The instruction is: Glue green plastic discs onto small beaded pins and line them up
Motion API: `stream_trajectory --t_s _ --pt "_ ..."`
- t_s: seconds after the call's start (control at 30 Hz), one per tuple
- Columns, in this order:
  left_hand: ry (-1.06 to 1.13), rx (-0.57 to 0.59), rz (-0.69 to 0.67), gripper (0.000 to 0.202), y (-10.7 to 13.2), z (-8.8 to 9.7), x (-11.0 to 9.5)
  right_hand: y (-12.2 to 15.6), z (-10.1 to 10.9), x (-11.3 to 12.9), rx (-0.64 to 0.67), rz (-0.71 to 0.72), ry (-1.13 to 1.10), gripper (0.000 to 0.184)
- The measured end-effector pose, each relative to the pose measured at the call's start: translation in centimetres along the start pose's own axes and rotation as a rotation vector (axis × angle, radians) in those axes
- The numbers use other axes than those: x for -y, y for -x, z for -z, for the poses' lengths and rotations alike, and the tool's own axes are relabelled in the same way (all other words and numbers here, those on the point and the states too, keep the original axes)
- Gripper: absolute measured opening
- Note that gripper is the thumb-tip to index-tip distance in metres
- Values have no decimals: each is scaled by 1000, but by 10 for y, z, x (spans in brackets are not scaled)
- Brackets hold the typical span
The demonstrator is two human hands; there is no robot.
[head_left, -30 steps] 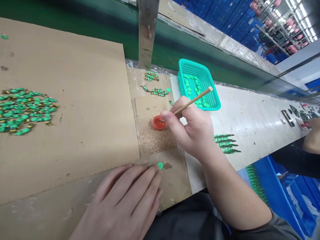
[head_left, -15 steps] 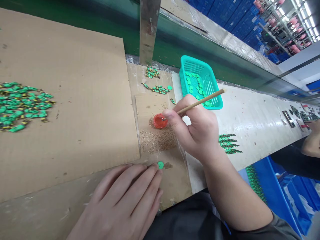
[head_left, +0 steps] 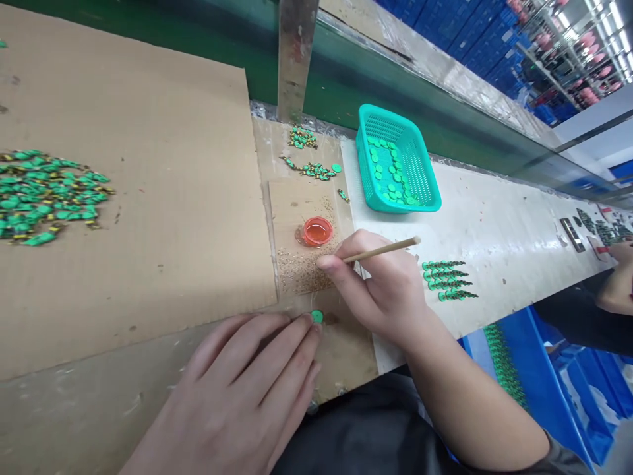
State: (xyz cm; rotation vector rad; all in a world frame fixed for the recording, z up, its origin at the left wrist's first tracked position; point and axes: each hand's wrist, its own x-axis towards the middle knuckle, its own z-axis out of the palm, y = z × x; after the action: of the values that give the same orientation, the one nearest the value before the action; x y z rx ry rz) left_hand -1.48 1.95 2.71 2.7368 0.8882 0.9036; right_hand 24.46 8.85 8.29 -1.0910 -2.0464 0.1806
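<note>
My right hand [head_left: 380, 284] is closed in a pinch around a thin wooden stick [head_left: 386, 250]. The stick's lower tip is hidden by my fingers, above speckled cardboard. Just beyond them stands a small red cap [head_left: 317, 231] with reddish-orange liquid in it. My left hand [head_left: 252, 376] lies palm down at the near side, its fingers close together. Its fingertips press on the edge of a small green disc [head_left: 317, 317] on the board. Small green, black and gold pieces [head_left: 316, 171] lie behind the cap.
A teal basket [head_left: 399, 204] holds several green discs. Right of my hand, green discs with dark strands [head_left: 448, 280] lie in rows. Many green pieces [head_left: 49, 198] are heaped on the large cardboard [head_left: 182, 165]. A metal post [head_left: 295, 59] rises behind. Another person's arm [head_left: 618, 284] is at far right.
My right hand has drawn the stick out of the red cap and moved nearer to me, toward the green disc. My left hand stays on the disc.
</note>
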Motion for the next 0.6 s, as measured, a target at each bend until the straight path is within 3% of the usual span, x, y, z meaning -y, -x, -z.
stream_trajectory --t_s 0.17,0.3,0.6 --pt "-3 13 -6 33 -2 1 -1 5 7 8 -12 -25 -26 29" --pt "3 13 11 34 -2 0 0 23 10 20 -129 -99 -118 23" --pt "75 56 92 45 9 -2 3 53 -10 27 -195 22 -201 20"
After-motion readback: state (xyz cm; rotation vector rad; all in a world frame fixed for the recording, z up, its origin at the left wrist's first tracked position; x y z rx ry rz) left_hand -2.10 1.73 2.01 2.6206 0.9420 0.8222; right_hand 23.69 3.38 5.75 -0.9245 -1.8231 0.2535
